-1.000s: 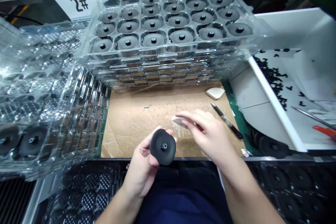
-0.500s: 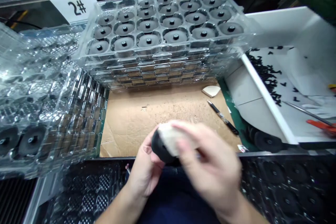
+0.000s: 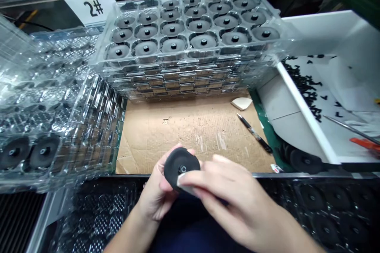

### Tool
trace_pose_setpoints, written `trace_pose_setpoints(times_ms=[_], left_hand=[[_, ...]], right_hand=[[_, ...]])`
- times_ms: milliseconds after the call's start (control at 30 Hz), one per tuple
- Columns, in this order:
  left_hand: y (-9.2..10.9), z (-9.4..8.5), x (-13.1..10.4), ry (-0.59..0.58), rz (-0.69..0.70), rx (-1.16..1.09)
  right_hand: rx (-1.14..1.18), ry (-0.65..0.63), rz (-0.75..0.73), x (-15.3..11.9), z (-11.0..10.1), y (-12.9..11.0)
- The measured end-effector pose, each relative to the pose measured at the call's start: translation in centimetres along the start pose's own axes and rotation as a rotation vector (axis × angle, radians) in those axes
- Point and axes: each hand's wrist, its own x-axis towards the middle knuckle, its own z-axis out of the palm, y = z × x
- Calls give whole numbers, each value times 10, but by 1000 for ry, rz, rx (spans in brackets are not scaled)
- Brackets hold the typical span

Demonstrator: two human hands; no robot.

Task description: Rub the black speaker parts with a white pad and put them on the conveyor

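Right hand [image 3: 234,201] hides lower edge of black disc [image 3: 180,166]; forearms cut off at bottom edge.

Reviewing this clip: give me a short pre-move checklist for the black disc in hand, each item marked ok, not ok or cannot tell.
1. Left hand has the black disc gripped at its rim: ok.
2. Disc's centre hub faces the camera: ok.
3. Right hand presses the white pad on the disc's lower edge: ok.
4. Disc surface clean: cannot tell, partly covered.
5. Cardboard sheet bare right beyond the hands: ok.
6. Pen lies apart from both hands: ok.
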Motion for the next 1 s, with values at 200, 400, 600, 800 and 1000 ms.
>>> trace_pose_setpoints(times_ms=[200, 400, 600, 800, 1000], left_hand=[[-2, -4, 1, -58, -65, -45], [-3, -11, -4, -121, -95, -132], [3, -16, -5, -249, -144, -168], [3, -14, -4, -216, -190, -141], [-7, -4, -3, -85, -178, 9]], right_hand=[[-339, 93, 49, 3, -16, -2], [-199, 173, 50, 15, -9, 35], [-41, 122, 350, -33, 33, 74], [-17, 106, 356, -54, 51, 81], [-145, 318, -44, -18, -3, 23]])
